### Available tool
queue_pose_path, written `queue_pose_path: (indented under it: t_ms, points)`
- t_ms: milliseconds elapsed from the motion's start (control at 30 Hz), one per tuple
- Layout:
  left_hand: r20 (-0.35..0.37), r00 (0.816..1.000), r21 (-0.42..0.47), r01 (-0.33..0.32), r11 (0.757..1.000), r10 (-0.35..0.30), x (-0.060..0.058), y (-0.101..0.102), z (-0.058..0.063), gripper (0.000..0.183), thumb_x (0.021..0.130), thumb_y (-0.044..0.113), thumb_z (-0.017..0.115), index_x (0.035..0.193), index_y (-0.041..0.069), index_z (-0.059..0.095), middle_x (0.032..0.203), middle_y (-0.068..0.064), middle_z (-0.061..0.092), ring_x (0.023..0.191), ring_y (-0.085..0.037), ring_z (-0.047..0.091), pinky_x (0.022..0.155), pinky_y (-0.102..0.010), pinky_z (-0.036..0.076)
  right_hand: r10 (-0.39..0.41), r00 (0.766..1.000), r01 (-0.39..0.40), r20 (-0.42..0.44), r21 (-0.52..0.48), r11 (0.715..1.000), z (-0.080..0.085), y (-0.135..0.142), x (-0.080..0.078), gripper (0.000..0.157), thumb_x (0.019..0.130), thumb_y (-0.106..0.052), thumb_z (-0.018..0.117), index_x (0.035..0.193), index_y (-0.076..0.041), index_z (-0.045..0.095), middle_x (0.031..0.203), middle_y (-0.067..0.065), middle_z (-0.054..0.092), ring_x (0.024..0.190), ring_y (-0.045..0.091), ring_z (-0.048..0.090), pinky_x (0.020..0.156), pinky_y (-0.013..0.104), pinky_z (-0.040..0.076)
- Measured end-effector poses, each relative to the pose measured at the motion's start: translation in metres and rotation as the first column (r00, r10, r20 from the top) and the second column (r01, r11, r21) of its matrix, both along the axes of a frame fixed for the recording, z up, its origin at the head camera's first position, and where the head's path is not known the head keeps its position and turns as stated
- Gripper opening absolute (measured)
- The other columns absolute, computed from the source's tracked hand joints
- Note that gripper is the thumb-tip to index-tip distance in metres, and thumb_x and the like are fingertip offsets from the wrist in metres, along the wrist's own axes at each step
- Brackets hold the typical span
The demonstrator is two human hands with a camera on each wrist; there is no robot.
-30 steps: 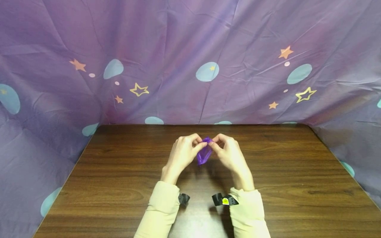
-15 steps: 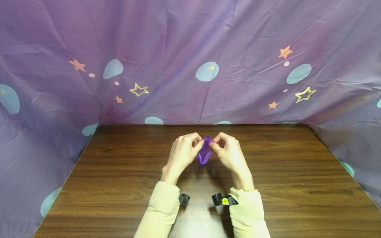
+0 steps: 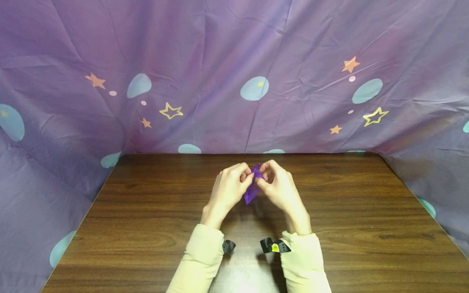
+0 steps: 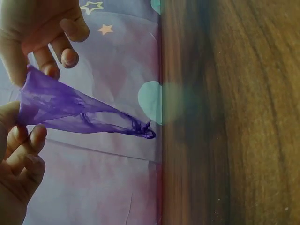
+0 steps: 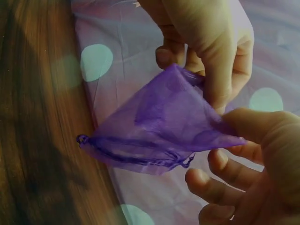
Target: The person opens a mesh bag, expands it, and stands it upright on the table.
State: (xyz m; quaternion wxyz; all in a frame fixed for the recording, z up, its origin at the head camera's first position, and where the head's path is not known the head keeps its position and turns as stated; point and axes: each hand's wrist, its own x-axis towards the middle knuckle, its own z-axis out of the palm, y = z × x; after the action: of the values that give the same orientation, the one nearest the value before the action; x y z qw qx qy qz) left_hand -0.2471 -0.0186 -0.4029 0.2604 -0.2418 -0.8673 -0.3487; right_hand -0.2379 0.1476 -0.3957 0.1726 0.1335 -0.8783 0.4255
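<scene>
A sheer purple organza drawstring bag (image 3: pixel 251 193) is held above the table between my two hands. In the right wrist view, the bag (image 5: pixel 154 117) hangs with its dark drawstring and small knotted loops at the lower end, nearer the table. My left hand (image 3: pixel 229 185) pinches its upper edge between thumb and fingers. Opposite it, my right hand (image 3: pixel 280 187) pinches the same upper part with thumb and forefinger. The other fingers of the right hand (image 5: pixel 243 173) are loosely bent beneath the fabric. Nothing is visibly inside the thin bag.
A dark wood-grain table (image 3: pixel 146 203) lies under both hands. Behind and at the sides hangs a purple cloth backdrop (image 3: pixel 220 61) with stars and pale blue ovals. Black wrist camera mounts (image 3: pixel 272 245) sit by the cream sleeves (image 3: pixel 304 256).
The bag has tilted and looks narrower in the head view, its top leaning further right. The right hand's fingers have shifted on the fabric, and the left hand has moved slightly right.
</scene>
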Motion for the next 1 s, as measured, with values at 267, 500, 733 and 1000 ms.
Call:
queue_pose_path:
  t_ms: [267, 500, 733, 1000]
  points:
    - [-0.023, 1.000, 0.015, 0.005, 1.000, -0.005, 0.0000, 0.0005, -0.0002, 0.013, 0.086, 0.011, 0.075, 0.081, 0.013, 0.063, 0.069, 0.008, 0.053, 0.061, -0.008, 0.052, 0.057, -0.025, 0.044, 0.016, 1.000, -0.015, -0.011, 0.039, 0.999, 0.0030, 0.0000, 0.0019, 0.009, 0.090, -0.014, 0.069, 0.096, -0.007, 0.068, 0.074, 0.002, 0.066, 0.062, 0.015, 0.058, 0.057, 0.034, 0.047]
    - [-0.041, 0.999, 0.011, 0.026, 1.000, -0.025, 0.0014, 0.0017, -0.0005, 0.013, 0.087, 0.009, 0.073, 0.081, 0.012, 0.063, 0.069, 0.007, 0.052, 0.060, -0.008, 0.050, 0.055, -0.025, 0.043, -0.076, 0.995, 0.080, -0.060, 0.062, 0.995, 0.0038, -0.0025, 0.0018, 0.005, 0.085, -0.006, 0.070, 0.088, -0.006, 0.066, 0.070, 0.002, 0.066, 0.060, 0.017, 0.058, 0.057, 0.034, 0.047]
    - [-0.035, 0.999, 0.020, 0.017, 1.000, -0.016, 0.0014, 0.0009, 0.0010, 0.010, 0.086, 0.007, 0.073, 0.083, 0.011, 0.064, 0.070, 0.007, 0.052, 0.061, -0.008, 0.051, 0.056, -0.024, 0.043, -0.138, 0.987, 0.140, -0.078, 0.025, 0.990, 0.0052, -0.0058, 0.0039, 0.014, 0.079, -0.001, 0.070, 0.079, -0.009, 0.059, 0.060, -0.001, 0.057, 0.052, 0.016, 0.051, 0.049, 0.033, 0.042]
    - [0.123, 0.992, -0.002, -0.015, 1.000, 0.015, 0.0028, -0.0014, 0.0018, 0.014, 0.089, 0.020, 0.071, 0.099, 0.014, 0.063, 0.073, 0.006, 0.055, 0.060, -0.011, 0.052, 0.056, -0.029, 0.043, -0.152, 0.982, 0.147, -0.109, -0.060, 0.987, 0.0057, -0.0032, 0.0027, 0.016, 0.080, -0.002, 0.072, 0.076, -0.009, 0.059, 0.062, 0.000, 0.060, 0.052, 0.014, 0.052, 0.048, 0.029, 0.042]
